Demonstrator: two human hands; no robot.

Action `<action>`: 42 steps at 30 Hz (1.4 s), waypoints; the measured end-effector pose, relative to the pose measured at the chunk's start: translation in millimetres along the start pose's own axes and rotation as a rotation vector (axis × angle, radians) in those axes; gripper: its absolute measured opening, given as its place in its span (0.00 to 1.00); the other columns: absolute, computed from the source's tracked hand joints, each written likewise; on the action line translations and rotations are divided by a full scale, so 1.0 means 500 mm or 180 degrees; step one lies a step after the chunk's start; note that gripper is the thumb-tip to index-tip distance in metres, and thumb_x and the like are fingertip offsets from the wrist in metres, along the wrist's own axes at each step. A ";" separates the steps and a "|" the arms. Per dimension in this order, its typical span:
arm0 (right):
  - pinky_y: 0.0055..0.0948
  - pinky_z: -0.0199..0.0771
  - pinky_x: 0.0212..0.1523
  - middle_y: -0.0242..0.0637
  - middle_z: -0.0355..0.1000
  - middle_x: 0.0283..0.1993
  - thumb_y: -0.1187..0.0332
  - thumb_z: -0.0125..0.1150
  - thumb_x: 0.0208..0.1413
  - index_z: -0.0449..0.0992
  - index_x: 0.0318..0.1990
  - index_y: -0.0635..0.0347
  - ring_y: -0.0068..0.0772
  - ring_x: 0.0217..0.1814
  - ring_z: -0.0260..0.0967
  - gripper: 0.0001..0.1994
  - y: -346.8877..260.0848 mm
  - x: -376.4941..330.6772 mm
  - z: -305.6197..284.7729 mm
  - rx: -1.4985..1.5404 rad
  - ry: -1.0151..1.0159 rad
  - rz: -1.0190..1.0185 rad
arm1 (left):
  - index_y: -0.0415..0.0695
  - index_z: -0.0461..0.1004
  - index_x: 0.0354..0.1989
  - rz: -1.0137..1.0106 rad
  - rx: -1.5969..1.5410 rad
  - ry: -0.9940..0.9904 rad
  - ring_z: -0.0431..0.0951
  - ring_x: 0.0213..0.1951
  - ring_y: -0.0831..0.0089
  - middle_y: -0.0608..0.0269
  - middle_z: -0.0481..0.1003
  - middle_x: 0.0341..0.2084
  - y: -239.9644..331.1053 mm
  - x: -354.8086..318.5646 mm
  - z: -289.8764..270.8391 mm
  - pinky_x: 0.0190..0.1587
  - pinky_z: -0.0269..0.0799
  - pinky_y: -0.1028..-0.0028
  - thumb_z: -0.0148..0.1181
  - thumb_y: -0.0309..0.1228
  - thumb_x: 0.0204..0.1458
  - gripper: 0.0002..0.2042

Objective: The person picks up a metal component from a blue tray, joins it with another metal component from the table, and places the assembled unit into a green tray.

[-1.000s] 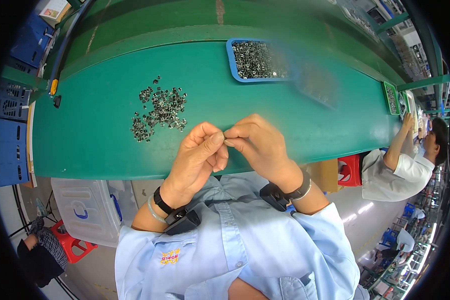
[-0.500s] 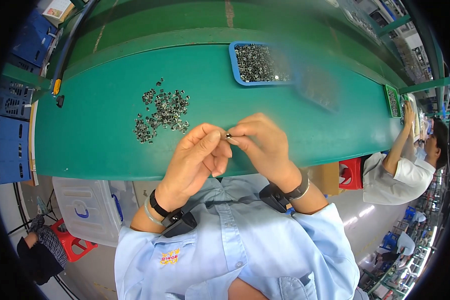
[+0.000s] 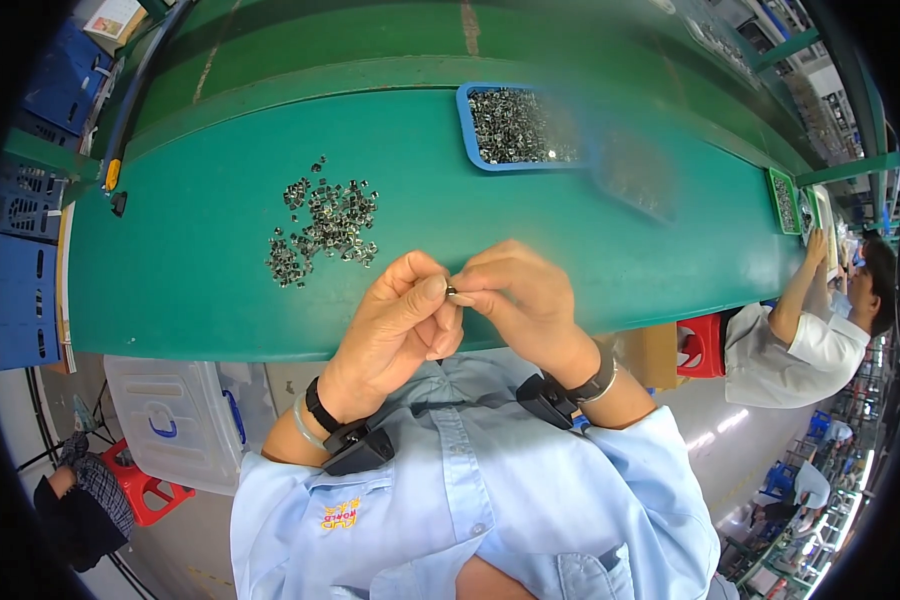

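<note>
Above the near edge of the green table, both hands meet around a small dark, shiny metal part (image 3: 452, 291). My left hand (image 3: 398, 315) pinches it between thumb and fingers, the other fingers curled below. From the other side my right hand (image 3: 522, 300) closes on the same part with thumb and forefinger. The fingertips cover most of it, so its shape is hard to make out. Beyond my left hand lies a loose heap of small shiny metal parts (image 3: 338, 222). Farther back, a blue tray (image 3: 464, 128) is filled with similar small parts.
A smeared blur partly covers the tray's right side. The green tabletop (image 3: 170, 260) ends close to my body. Below it at left stands a clear lidded plastic box (image 3: 165, 420). At far right a co-worker (image 3: 805, 340) sits by a green tray (image 3: 784, 202).
Both hands have come slightly lower, toward my body, with the small part still between the fingertips. The co-worker's hand at far right has shifted a little. Heap and blue tray look unchanged.
</note>
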State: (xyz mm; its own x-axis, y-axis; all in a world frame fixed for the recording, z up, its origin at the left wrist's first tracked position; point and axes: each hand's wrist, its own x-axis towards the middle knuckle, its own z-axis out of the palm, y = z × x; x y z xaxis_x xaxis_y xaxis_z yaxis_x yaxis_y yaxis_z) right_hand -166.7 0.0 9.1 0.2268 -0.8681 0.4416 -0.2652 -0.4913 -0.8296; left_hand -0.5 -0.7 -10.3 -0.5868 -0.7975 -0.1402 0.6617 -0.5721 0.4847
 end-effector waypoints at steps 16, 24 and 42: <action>0.25 0.71 0.33 0.32 0.73 0.32 0.76 0.64 0.46 0.75 0.34 0.57 0.27 0.34 0.70 0.07 0.011 -0.006 0.011 0.0355 0.0140 0.0146 | 0.45 0.66 0.38 -0.0036 -0.0057 -0.0085 0.60 0.14 0.77 0.65 0.68 0.19 -0.003 -0.005 0.000 0.17 0.55 0.77 0.52 0.35 0.57 0.08; 0.26 0.69 0.33 0.33 0.72 0.32 0.75 0.65 0.46 0.74 0.33 0.57 0.29 0.33 0.69 0.07 0.007 -0.010 0.011 0.0220 0.0103 0.0007 | 0.45 0.66 0.38 0.0022 0.0085 -0.0007 0.63 0.15 0.76 0.65 0.68 0.19 -0.002 -0.009 0.004 0.17 0.56 0.77 0.53 0.35 0.57 0.08; 0.27 0.69 0.33 0.34 0.72 0.32 0.75 0.64 0.46 0.74 0.33 0.58 0.32 0.33 0.69 0.06 0.009 -0.014 0.000 0.0040 -0.0058 -0.0103 | 0.43 0.65 0.35 -0.0266 0.0280 0.0102 0.66 0.16 0.73 0.63 0.69 0.17 0.014 -0.012 0.001 0.18 0.57 0.76 0.51 0.36 0.58 0.08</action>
State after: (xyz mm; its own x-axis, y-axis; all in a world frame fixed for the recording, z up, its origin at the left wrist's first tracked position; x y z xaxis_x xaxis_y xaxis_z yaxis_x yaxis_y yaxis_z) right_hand -169.5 3.8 2.3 0.2522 -0.8503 0.4620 -0.2457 -0.5180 -0.8193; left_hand 7.2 0.2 -5.6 -0.6220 -0.7543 -0.2101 0.5668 -0.6188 0.5439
